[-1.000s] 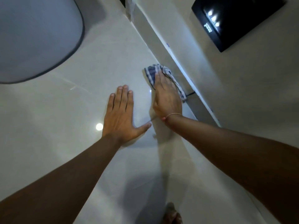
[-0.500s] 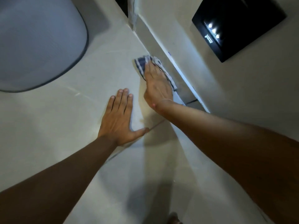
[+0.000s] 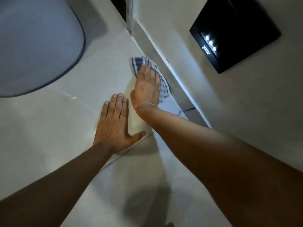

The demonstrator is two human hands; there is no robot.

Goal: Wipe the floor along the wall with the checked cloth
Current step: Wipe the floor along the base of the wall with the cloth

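Observation:
The blue-and-white checked cloth (image 3: 137, 63) lies on the pale glossy floor (image 3: 54, 122) right beside the skirting of the wall (image 3: 172, 68). My right hand (image 3: 147, 86) presses flat on the cloth, fingers pointing away from me, with the cloth showing past the fingertips and along the wall side. My left hand (image 3: 114, 123) rests palm down on the bare floor just left of the right wrist, fingers together and thumb spread, holding nothing.
A large grey rounded object (image 3: 36, 40) fills the upper left above the floor. A black glossy panel (image 3: 234, 33) with light reflections hangs on the wall at upper right. A dark opening (image 3: 118, 7) and a corner lie ahead along the wall.
My right hand pushed the cloth forward along the wall, then drew back slightly so the wrist thread shows again. The left hand stays planted on the floor.

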